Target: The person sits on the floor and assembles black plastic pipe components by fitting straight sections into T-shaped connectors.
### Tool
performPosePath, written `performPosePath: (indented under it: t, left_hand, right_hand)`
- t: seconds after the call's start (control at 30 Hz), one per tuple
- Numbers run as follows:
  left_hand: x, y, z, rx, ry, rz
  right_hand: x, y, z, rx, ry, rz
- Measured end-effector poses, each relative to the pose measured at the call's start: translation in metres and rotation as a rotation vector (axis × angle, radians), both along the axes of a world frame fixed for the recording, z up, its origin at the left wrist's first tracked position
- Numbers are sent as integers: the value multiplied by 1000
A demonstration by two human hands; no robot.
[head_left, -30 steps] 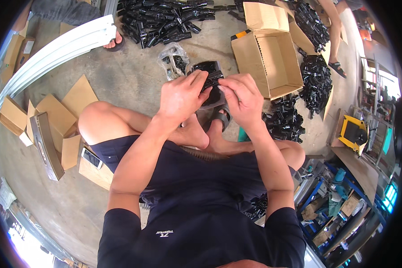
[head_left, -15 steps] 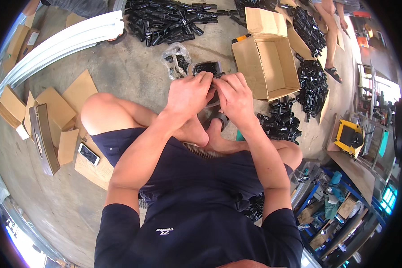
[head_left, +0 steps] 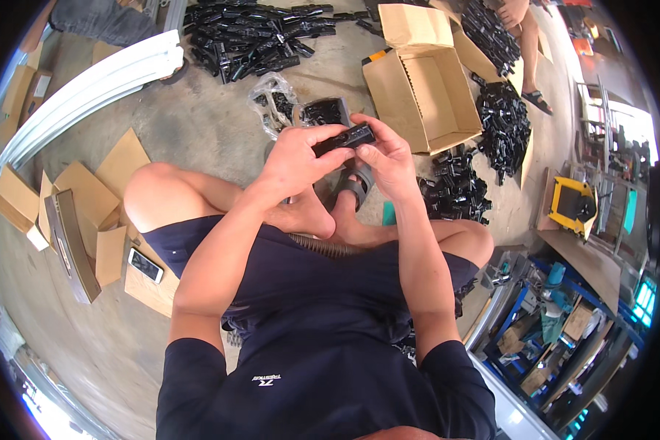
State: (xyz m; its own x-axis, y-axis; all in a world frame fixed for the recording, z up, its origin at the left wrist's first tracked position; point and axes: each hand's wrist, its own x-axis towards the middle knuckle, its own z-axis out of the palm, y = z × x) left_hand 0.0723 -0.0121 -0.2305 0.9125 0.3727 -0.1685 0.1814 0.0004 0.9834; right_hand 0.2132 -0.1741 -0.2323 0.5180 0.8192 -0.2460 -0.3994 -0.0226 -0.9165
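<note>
Between my hands lies a short black plastic piece (head_left: 353, 137), slightly tilted, its kind unclear. My left hand (head_left: 298, 157) is closed round its left end, thumb below and fingers above. At the other end the thumb and fingers of my right hand (head_left: 386, 155) pinch it. Just beyond stands a small dark box (head_left: 345, 110) holding little black parts. Beside that box lies a clear plastic bag (head_left: 259, 92) with more small dark parts. My left hand partly covers the near side of the box.
An open cardboard box (head_left: 466, 110) stands far right, next to heaps of black pieces (head_left: 504, 121). Another black pile (head_left: 253, 40) lies far left, near long white rails (head_left: 88, 95). A phone (head_left: 146, 265) rests on cardboard at left. Other people's limbs show at the far edges.
My hands have tilted and spread a little, so the black piece now shows plainly between them. The view has shifted slightly. At far right, the other person's hand has moved to the knee.
</note>
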Motion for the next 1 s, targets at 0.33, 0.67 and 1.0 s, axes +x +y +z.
performPosePath:
  t: [0.33,0.67,1.0]
  left_hand:
    - [0,-17,1,-171,-229,152]
    - [-5,-2,16,-351,-205,163]
    - [-5,11,15,-109,-320,195]
  right_hand:
    - [-11,8,20,37,-35,-66]
    - [-9,29,51,-113,-135,21]
    - [-11,43,52,-44,-207,-15]
